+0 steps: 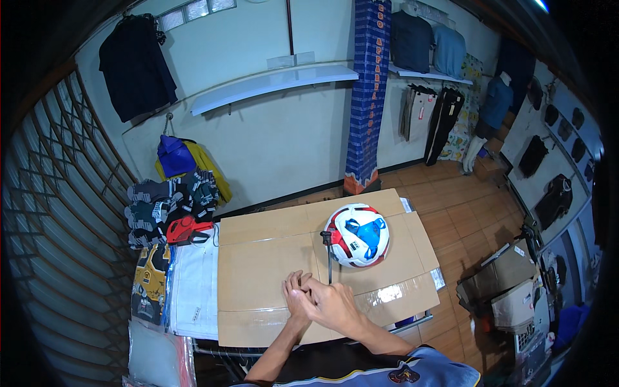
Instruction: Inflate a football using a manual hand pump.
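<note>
My left hand (pixel 296 296) and my right hand (pixel 334 302) meet above the near part of a flattened cardboard sheet (pixel 266 266). My right hand partly covers the left, and anything between them is hidden. Beyond my right hand, a thin dark rod (pixel 330 263) runs up to a black T-shaped head (pixel 327 237) beside a ball. Its lower end meets the edge of my right hand, but whether I grip it cannot be told. The white, red and blue football (pixel 358 235) rests on the right half of the cardboard.
Left of the cardboard lie a red tool-like object (pixel 187 230), stacked socks (pixel 169 203), a white packaged garment (pixel 195 285) and a yellow-black packaged garment (pixel 151 278). A patterned pillar (pixel 366 96) rises behind the table. Cardboard boxes (pixel 500 275) stand at right on the tiled floor (pixel 464 217).
</note>
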{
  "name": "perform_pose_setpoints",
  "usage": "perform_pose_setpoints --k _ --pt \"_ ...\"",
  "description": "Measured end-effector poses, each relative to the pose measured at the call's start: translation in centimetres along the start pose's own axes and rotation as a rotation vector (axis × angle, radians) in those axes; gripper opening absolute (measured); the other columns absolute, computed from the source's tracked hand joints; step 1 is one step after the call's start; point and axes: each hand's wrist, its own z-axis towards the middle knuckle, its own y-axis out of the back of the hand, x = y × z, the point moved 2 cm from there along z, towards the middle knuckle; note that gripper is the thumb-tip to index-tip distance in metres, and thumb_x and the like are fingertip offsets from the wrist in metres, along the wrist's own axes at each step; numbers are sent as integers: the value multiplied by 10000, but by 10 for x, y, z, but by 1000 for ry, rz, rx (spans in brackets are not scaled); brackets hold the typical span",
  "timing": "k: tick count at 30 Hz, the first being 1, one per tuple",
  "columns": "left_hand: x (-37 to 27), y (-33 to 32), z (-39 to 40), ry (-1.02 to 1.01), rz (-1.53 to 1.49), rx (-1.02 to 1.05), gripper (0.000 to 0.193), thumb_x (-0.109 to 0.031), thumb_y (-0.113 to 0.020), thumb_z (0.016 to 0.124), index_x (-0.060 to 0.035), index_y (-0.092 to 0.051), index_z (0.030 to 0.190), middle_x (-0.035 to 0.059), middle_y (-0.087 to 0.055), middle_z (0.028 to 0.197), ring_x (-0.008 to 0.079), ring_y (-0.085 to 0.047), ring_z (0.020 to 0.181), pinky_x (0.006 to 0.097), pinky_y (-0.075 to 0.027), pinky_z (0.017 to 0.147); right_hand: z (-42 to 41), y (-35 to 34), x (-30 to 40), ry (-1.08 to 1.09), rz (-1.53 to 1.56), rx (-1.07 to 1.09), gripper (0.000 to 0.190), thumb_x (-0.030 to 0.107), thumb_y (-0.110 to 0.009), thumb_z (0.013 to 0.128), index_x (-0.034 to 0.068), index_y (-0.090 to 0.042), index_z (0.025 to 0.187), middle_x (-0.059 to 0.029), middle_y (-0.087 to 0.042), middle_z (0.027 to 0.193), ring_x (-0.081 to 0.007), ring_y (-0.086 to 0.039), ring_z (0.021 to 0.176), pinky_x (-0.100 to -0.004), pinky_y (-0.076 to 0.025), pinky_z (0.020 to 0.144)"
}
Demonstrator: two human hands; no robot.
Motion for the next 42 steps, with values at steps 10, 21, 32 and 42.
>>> perform_pose_setpoints --k 10,21,32,42 --pt "4 0 0 -4 -28 -17 494 -337 -669 924 -147 -623 1377 124 -485 1463 363 -373 1448 609 -225 1222 2 -41 -39 -103 -86 62 330 389 -737 930 61 -702 921 -203 -661 637 -426 -687 613 -486 -547 571" --pt "-8 10 1 -39 57 -38 434 -335 -673 952 -116 -621 1323 160 -509 1435 380 -404 1415 607 -272 1185 -7 12 9 13 38 48 306 389 -735 943 85 -716 912 -216 -681 673 -428 -703 619 -511 -553 549" --pt "2 4 0 -71 -9 -64 476 -295 -675 916 -103 -631 1349 149 -495 1442 373 -398 1415 598 -267 1188 1 -48 -49 -22 -89 -8 294 309 -752 926 33 -674 863 -197 -629 607 -418 -657 572 -478 -515 542" --pt "-12 18 0 -76 4 -53 538 -314 -718 883 -97 -609 1364 163 -489 1454 386 -401 1410 601 -285 1179 -7 20 6 -38 120 104 309 358 -779 913 53 -728 921 -212 -669 647 -406 -699 605 -472 -552 560"
